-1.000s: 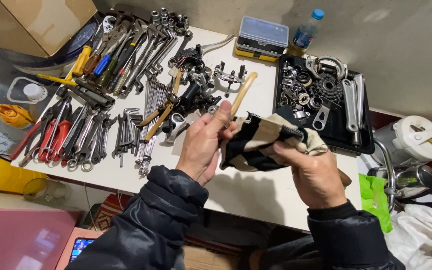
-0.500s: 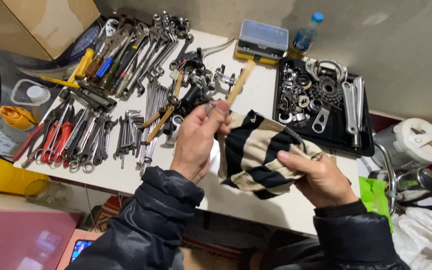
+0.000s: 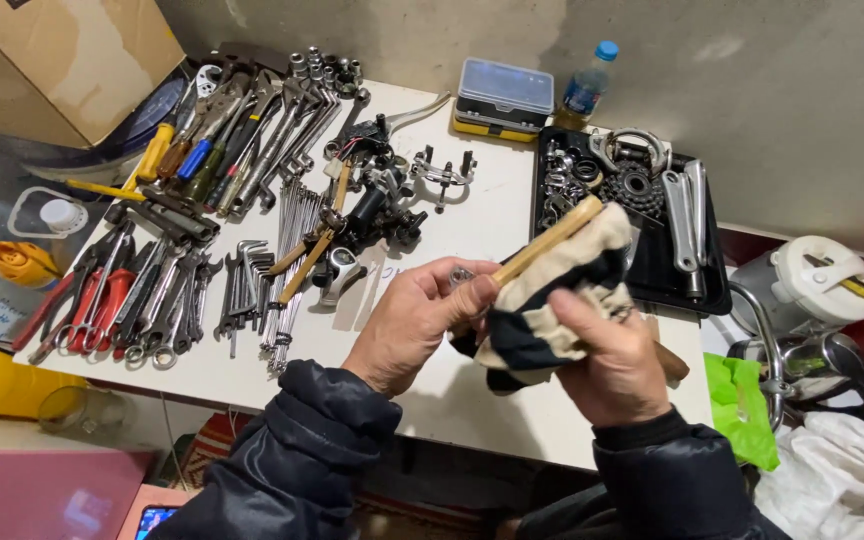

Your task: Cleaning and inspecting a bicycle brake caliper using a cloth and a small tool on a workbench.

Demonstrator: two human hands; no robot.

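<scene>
While the striped cloth (image 3: 552,300) wraps it — wooden handle (image 3: 548,241) half hidden, tool head unseen.

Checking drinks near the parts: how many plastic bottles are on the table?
1: a blue-capped bottle at the table's far edge, between the small parts case and black tray. Others may be hidden.
</scene>
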